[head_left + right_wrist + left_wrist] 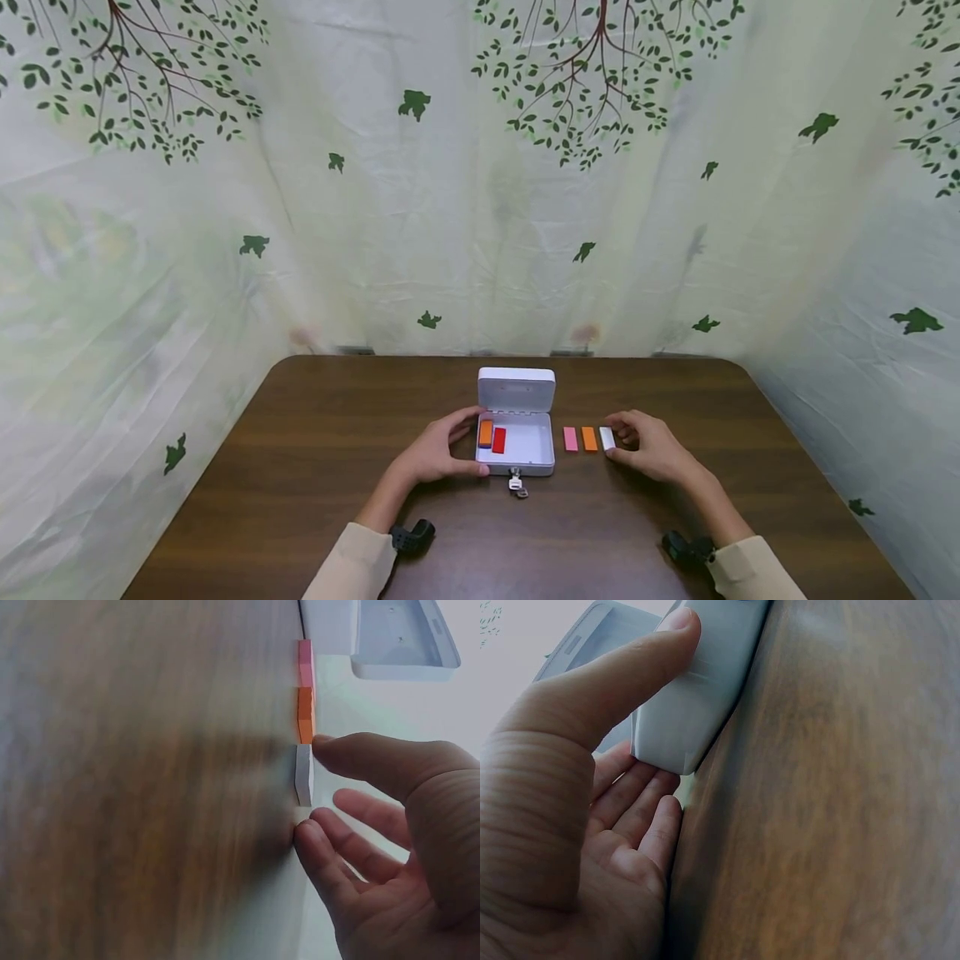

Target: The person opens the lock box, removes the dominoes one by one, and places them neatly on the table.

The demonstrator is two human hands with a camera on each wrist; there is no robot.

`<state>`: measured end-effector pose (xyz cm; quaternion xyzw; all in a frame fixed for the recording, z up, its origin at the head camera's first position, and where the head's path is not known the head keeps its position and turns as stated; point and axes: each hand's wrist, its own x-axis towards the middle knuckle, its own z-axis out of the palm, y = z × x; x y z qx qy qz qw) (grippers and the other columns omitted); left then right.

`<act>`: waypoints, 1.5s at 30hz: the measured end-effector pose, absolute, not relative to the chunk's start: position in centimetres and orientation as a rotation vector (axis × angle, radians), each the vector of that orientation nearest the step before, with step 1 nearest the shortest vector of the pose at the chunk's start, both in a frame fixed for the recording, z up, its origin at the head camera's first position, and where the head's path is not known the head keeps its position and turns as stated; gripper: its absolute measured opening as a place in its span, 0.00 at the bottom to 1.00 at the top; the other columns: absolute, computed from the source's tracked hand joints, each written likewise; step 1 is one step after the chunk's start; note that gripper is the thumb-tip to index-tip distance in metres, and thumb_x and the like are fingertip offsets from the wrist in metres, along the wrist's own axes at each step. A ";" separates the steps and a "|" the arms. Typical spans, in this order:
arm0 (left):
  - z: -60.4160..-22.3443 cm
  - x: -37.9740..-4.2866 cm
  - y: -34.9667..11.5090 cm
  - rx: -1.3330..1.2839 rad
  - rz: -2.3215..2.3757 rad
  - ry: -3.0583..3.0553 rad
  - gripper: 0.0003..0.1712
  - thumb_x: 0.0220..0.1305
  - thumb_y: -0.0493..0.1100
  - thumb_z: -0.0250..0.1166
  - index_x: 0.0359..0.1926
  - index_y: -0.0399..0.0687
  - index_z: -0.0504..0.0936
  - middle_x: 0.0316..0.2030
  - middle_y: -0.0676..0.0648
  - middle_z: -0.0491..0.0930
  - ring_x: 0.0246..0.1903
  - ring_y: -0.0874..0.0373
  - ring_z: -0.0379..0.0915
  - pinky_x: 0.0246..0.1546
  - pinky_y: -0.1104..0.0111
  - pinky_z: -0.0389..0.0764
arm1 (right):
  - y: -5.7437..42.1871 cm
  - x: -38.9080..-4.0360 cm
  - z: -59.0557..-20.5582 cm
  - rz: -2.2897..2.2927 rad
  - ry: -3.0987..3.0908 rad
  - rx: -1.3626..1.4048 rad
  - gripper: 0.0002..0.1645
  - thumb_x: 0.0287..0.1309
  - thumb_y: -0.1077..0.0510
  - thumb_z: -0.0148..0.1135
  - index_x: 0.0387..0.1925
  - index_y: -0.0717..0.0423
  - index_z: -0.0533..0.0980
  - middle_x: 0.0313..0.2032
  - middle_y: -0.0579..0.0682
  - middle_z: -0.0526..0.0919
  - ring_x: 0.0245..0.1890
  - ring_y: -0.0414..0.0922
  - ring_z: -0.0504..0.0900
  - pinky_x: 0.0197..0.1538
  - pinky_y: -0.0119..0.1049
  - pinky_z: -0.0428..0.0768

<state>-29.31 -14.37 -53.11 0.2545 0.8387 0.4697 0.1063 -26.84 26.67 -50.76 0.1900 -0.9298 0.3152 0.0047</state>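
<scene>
Rested spread left hand (437, 451) on white box (536, 469); bracketed white block (607, 438) inside right edge of tabletop (757, 446) with parted, empty right hand (654, 447); probably needed even pinch

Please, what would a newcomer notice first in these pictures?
Probably the open white box on the table, with a red block and an orange block inside. To its right, a row: pink block, second orange block, white block. The left hand holds the box's left side; the right hand is at the white block.

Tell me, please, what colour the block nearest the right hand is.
The block is white; the head view shows it best.
</scene>
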 end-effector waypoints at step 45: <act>-53.3 -29.7 -14.4 0.776 1.384 2.471 0.56 0.50 0.56 0.82 0.77 0.56 0.64 0.75 0.51 0.66 0.75 0.50 0.63 0.75 0.55 0.68 | 16.5 -27.2 -48.3 1.202 -2.711 0.853 0.22 0.63 0.57 0.71 0.56 0.63 0.81 0.51 0.59 0.87 0.48 0.54 0.87 0.53 0.53 0.87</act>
